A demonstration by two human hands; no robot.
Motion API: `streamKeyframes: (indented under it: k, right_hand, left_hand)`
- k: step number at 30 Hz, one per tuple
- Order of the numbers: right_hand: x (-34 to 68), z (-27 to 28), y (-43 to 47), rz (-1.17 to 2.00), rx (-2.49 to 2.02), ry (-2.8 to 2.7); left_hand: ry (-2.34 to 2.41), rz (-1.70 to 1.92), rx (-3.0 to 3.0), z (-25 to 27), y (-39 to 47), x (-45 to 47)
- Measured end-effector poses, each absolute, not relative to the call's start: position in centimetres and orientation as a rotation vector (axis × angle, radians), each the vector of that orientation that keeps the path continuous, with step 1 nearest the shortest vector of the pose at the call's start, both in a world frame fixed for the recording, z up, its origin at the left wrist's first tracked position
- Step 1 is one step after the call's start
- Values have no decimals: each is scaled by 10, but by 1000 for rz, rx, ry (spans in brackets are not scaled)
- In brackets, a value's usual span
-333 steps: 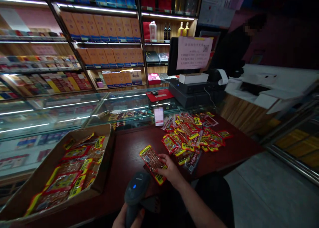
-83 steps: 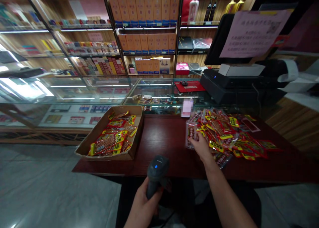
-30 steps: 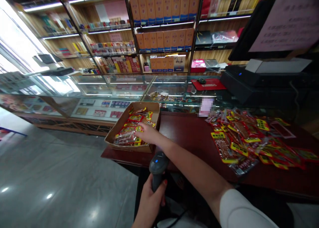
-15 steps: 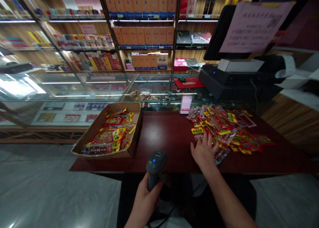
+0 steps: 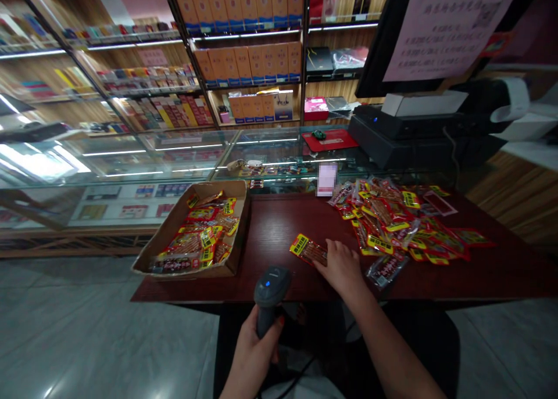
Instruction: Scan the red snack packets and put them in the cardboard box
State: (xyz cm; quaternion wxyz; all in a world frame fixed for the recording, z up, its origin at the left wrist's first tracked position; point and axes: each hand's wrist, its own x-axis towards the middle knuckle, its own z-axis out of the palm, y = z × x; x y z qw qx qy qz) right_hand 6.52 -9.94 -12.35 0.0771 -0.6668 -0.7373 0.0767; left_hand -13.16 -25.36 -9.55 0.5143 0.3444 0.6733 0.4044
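Note:
My left hand [image 5: 258, 347] is wrapped round the handle of a dark grey barcode scanner [image 5: 272, 286], which has a blue light on its head. My right hand [image 5: 340, 266] is closed on the right end of a snack packet [image 5: 307, 249], red and yellow with brown strips showing through. That packet lies low over the dark red table. To the right is a heap of similar snack packets [image 5: 387, 213]. Close by my right wrist rests a dark clear-wrapped packet [image 5: 386, 269]. An open cardboard box [image 5: 242, 225] on the left holds several more packets.
Behind the table [image 5: 274, 225] runs a glass display counter [image 5: 174, 149]. A monitor [image 5: 379, 50] with a pink paper sheet [image 5: 449, 33] stands at the right on black equipment. A red mat [image 5: 344, 139] lies on the glass. Stocked shelves [image 5: 250, 85] line the wall.
My right hand has moved left from the heap, bringing one snack packet with it. The left hand still holds the scanner in nearly the same place.

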Motion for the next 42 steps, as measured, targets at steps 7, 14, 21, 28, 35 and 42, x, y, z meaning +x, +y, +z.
streamKeyframes:
  k: [7, 14, 21, 28, 35, 42]
  right_hand:
    - [73, -113, -95, 346, -1939, -2219]
    - [88, -144, -82, 1000, -1659, -1720]
    - [98, -161, -80, 1052, -1432, -1510]
    - [95, -168, -85, 998, -1427, -1506]
    - [93, -168, -92, 935, -1455, -1554]
    - [94, -171, -90, 911, -1477, -1579]
  left_hand:
    - [1584, 993, 831, -99, -258, -134]
    - [1573, 997, 849, -97, -260, -136]
    - [1530, 981, 924, -89, -261, -134]
    - [1478, 961, 962, -83, -259, -129]
    - [1459, 901, 1011, -84, -257, -127]
    - [1434, 928, 1025, -81, -258, -126]
